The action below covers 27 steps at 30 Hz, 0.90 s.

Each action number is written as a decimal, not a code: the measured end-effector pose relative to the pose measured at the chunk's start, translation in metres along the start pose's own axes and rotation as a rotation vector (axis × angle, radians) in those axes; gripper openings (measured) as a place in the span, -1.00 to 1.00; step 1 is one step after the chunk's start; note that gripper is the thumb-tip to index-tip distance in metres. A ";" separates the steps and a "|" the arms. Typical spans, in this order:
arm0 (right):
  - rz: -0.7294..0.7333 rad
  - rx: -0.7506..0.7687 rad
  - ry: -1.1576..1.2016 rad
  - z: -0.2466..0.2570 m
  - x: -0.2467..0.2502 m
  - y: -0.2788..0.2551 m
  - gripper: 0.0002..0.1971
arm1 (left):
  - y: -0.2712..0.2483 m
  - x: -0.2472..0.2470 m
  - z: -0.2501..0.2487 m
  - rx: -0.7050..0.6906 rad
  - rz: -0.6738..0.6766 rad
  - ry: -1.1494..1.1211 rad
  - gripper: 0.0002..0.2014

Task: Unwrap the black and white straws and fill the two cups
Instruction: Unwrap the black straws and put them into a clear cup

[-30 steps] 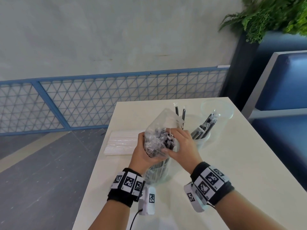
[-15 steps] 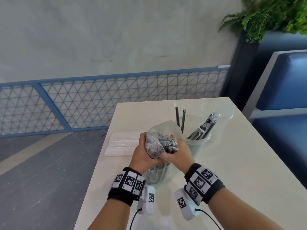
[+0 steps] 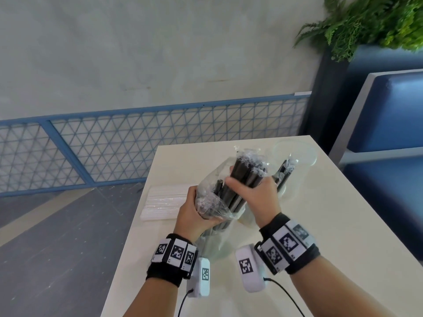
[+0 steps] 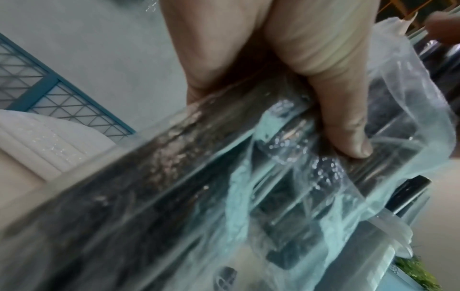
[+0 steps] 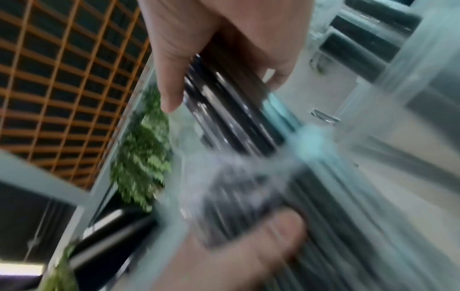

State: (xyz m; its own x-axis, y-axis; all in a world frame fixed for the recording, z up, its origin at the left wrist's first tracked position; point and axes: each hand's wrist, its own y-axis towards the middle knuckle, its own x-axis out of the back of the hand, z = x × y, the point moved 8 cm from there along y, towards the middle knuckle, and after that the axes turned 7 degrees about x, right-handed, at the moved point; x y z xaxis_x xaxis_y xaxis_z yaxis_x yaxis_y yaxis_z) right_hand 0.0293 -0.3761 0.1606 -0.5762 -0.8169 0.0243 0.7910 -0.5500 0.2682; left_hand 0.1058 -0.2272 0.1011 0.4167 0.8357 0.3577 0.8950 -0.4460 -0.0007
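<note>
My left hand [image 3: 194,216] grips a clear plastic bag [image 3: 211,202] of black straws, held above the cream table [image 3: 343,225]; the left wrist view shows my thumb pressing on the bag [image 4: 323,177]. My right hand [image 3: 256,191] is wrapped round a bundle of black straws [image 3: 245,175] that sticks up out of the bag's mouth, also blurred in the right wrist view as the bundle [image 5: 236,118]. Behind my right hand stands a clear cup [image 3: 283,179] holding a few black straws. A second clear cup [image 3: 295,152] stands empty farther back. A pack of white straws [image 3: 164,204] lies flat to the left.
The table's left edge drops to a dark floor [image 3: 57,248]. A blue mesh railing [image 3: 137,143] runs behind the table. A blue bench [image 3: 389,124] and a green plant [image 3: 370,21] stand at the right.
My right hand has gone from working at the bag's mouth to pulling a bundle of black straws upward out of it. The left hand keeps its hold on the bag.
</note>
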 end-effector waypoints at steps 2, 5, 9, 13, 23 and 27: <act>0.017 -0.069 -0.090 -0.018 -0.008 -0.011 -0.42 | 0.000 -0.002 0.000 -0.010 0.001 0.002 -0.26; -0.085 -0.107 -0.045 -0.028 -0.003 -0.013 -0.52 | 0.000 -0.004 0.001 -0.018 0.012 -0.003 -0.24; -0.206 -0.070 0.129 -0.002 0.011 0.001 -0.71 | 0.001 -0.007 0.005 0.023 0.050 -0.011 -0.21; -0.294 -0.047 0.307 0.016 0.022 0.016 -0.76 | 0.002 -0.006 0.004 0.032 0.051 -0.011 -0.22; -0.435 -0.039 0.442 0.024 0.049 0.027 -0.72 | 0.013 0.003 0.011 0.054 -0.033 -0.025 -0.29; -0.554 0.034 0.370 0.044 0.075 0.029 -0.83 | 0.014 0.008 0.015 0.044 -0.115 -0.037 -0.37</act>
State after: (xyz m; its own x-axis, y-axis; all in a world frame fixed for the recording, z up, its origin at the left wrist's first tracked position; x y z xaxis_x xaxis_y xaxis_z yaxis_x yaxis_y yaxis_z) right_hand 0.0000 -0.4462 0.2123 -0.7822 -0.4245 -0.4561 0.3878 -0.9046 0.1768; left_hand 0.1242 -0.2222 0.0903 0.3158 0.8922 0.3228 0.9430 -0.3326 -0.0032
